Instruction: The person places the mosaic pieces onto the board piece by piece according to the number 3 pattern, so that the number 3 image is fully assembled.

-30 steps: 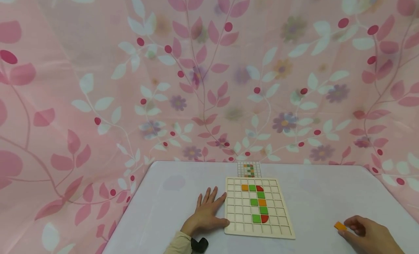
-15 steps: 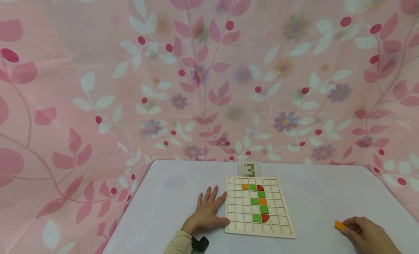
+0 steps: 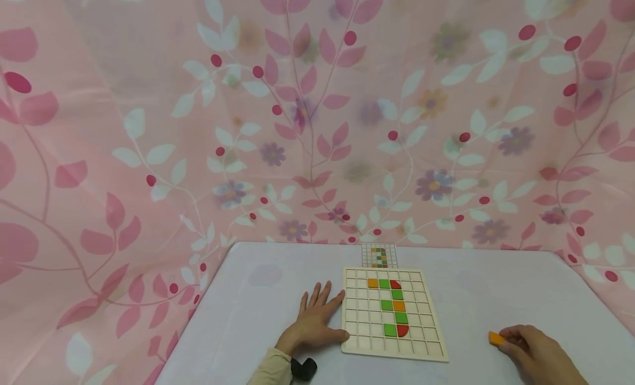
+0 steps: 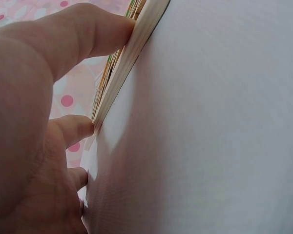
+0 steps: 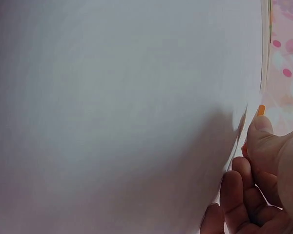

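A pale wooden grid board [image 3: 357, 313] lies on the table, holding green, orange and red tiles set out in a bent line. My left hand [image 3: 315, 324] rests on the table at the board's left side, fingers spread; thumb and index fingertip touch its edge, as the left wrist view also shows. Off to the right of the board, my right hand [image 3: 538, 352] pinches an orange tile [image 3: 495, 338] between thumb and fingers. In the right wrist view, only a sliver of that orange tile [image 5: 261, 110] shows past the thumb.
Behind the board lies a small printed card [image 3: 379, 256] with a similar coloured grid pattern. A black object [image 3: 303, 369] sits at the left wrist. The white table [image 3: 268, 280] ends at a pink floral curtain [image 3: 317, 126].
My right hand has moved left toward the board, carrying the orange tile. My left hand and the board have stayed in place.
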Motion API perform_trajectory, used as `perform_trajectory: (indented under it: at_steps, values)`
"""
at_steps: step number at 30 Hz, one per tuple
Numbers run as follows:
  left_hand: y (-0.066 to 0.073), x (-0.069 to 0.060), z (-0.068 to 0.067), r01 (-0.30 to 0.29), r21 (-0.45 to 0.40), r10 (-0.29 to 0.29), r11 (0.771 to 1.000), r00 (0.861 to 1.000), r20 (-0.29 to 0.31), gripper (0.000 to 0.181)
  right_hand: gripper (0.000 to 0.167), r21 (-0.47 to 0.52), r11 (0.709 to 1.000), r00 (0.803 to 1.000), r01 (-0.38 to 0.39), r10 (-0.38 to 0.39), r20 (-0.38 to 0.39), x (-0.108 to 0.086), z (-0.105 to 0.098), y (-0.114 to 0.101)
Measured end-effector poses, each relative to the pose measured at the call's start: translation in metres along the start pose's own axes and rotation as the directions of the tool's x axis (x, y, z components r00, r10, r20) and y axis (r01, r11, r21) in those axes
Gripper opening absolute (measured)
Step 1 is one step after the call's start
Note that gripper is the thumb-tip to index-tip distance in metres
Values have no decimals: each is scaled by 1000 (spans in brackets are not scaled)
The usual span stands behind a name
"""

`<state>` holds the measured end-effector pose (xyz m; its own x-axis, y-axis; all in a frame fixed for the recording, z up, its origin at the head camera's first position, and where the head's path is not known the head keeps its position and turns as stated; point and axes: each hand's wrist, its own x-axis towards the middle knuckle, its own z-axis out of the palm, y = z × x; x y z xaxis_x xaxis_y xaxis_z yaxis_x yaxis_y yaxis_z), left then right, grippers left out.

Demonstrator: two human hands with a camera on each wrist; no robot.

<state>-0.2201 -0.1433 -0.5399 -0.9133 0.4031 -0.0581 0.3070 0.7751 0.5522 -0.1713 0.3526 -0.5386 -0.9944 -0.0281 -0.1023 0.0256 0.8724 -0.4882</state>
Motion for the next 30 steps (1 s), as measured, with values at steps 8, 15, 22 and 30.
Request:
perform_trajectory:
  at_steps: [8, 15, 22, 30]
  values:
    - [-2, 3, -1, -12, 3, 12, 1000, 1000, 2, 98, 37, 29, 999, 999, 40, -40, -5, 7, 9, -28]
    - [-4, 4, 0, -4, 8, 4, 1000, 1000, 9, 98, 32, 67, 995, 997, 75, -74, -20, 11, 15, -53]
    - [-2, 2, -2, -13, 4, 13, 1000, 1000, 5, 97, 26, 84, 987, 991, 134, -130, -42, 16, 21, -79]
    - [-1, 1, -2, -16, -5, 16, 1000, 1000, 8, 97, 22, 97, 964, 968, 247, -241, -62, 21, 30, -100]
